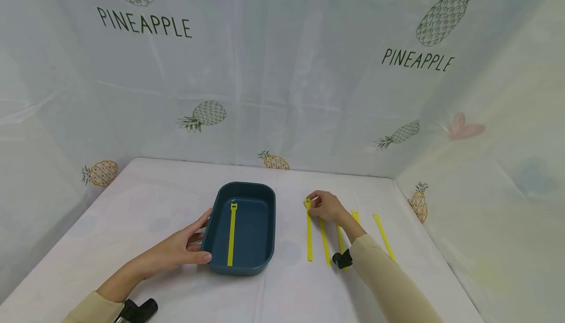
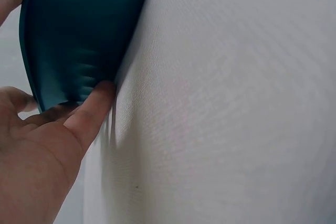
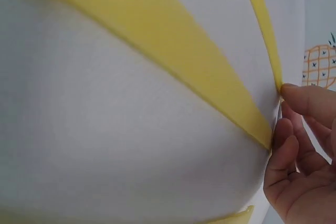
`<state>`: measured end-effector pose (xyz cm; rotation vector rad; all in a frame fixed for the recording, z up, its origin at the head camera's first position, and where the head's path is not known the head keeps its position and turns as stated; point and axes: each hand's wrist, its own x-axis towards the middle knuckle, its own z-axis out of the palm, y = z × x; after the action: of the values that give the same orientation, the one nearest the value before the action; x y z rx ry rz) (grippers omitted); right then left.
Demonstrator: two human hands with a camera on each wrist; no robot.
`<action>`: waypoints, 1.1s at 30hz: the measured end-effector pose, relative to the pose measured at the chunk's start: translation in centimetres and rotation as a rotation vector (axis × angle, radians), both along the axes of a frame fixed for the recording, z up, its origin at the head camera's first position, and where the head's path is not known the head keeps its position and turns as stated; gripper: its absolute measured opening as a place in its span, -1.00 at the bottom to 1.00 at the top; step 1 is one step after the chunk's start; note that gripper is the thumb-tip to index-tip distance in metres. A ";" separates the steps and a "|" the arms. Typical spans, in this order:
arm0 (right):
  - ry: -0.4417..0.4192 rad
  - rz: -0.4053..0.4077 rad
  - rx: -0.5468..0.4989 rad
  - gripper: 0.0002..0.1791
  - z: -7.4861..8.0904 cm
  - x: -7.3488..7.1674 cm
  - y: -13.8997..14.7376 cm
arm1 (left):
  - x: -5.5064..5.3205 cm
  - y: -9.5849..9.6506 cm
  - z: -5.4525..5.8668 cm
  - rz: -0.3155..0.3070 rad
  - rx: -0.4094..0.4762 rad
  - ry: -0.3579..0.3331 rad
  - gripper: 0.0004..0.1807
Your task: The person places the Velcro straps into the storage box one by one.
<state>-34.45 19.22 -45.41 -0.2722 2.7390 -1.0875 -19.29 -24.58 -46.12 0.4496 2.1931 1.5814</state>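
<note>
A dark blue rectangular tray (image 1: 256, 239) stands on the table, with one yellow cable strap (image 1: 231, 237) lying lengthwise inside it. My left hand (image 1: 178, 250) rests against the tray's left side, thumb and fingers spread along the outer wall. In the left wrist view the fingertips touch the tray's wall (image 2: 79, 30). To the right of the tray, my right hand (image 1: 327, 206) pinches the slotted far end of another yellow strap (image 1: 310, 239). That strap (image 3: 262, 22) lies along the cloth, its end between thumb and finger in the right wrist view.
Several more yellow straps lie to the right, including one beside the held strap (image 1: 325, 244) and one at the far right (image 1: 385, 238). My right forearm partly covers some. Pineapple-printed sheeting (image 1: 282, 67) surrounds the white table (image 1: 172, 185) at the back and sides.
</note>
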 end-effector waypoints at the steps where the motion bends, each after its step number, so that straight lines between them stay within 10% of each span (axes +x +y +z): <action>1: 0.002 0.002 -0.001 -0.62 0.0 0.0 0.0 | 0.0 0.0 0.0 -0.001 0.002 0.001 0.22; 33: 0.106 0.069 -0.359 -0.71 1.0 2.2 -0.8 | 0.0 0.0 -0.3 -0.003 0.021 -0.026 0.21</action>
<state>-32.22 18.43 -44.42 -0.4830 2.5830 -1.5835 -19.25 -24.55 -46.41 0.4361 2.1573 1.6015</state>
